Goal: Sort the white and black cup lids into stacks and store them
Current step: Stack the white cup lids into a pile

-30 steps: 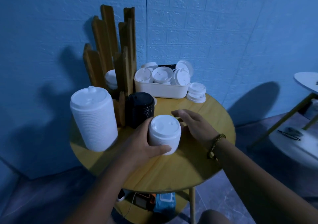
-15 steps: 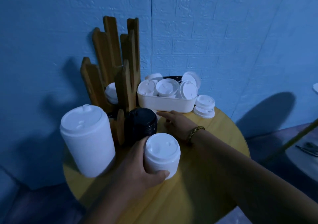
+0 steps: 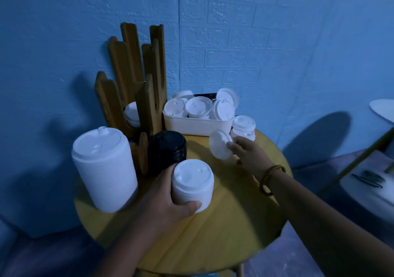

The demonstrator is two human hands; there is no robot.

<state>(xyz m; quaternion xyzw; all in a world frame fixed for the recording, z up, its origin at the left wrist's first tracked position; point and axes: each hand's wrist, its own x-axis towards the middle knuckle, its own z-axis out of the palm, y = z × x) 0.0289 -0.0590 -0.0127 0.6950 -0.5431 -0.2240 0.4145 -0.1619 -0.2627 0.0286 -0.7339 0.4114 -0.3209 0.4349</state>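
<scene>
Now | left hand (image 3: 170, 200) wraps short white stack (image 3: 193, 186) upright on table (image 3: 223, 223), steadying it to receive | right hand (image 3: 249, 155) pinches one tilted white lid (image 3: 219, 146) above table, near bin (image 3: 196, 125) (likely headed for that stack).

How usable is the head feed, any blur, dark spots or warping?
Head view: dim, blue-tinted light; the single white plastic lid pinched in the right hand is motion-smeared; the short white lid stack gripped by the left hand reads fairly sharp; the black lid stack loses detail in shadow; wide-angle warping shows at the edges.
</scene>
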